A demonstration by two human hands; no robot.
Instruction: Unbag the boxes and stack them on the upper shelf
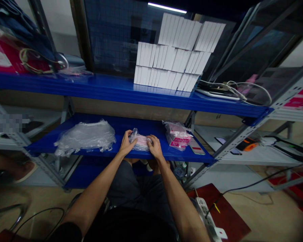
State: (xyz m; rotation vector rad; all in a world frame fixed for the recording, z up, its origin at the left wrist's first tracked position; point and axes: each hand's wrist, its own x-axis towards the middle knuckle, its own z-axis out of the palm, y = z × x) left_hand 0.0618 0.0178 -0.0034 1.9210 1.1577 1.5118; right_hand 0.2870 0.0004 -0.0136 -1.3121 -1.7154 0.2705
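Note:
On the lower blue shelf, a pink-and-white packet in clear plastic (142,140) lies near the front edge between both hands. My left hand (127,144) grips its left end, thumb and fingers closed on the crinkled plastic. From the other side, my right hand (155,147) curls its fingers over the right end. A pile of clear plastic bags (87,136) spreads out left of my hands. Pink boxes in clear plastic (178,136) stand stacked to the right, with a phone (197,147) beside them.
White boxes (170,57) are stacked in rows on the upper blue shelf (103,88). White cables (238,89) and a flat white device lie right of them. A power strip (207,213) is at the lower right. Another person's foot (25,169) shows at the left.

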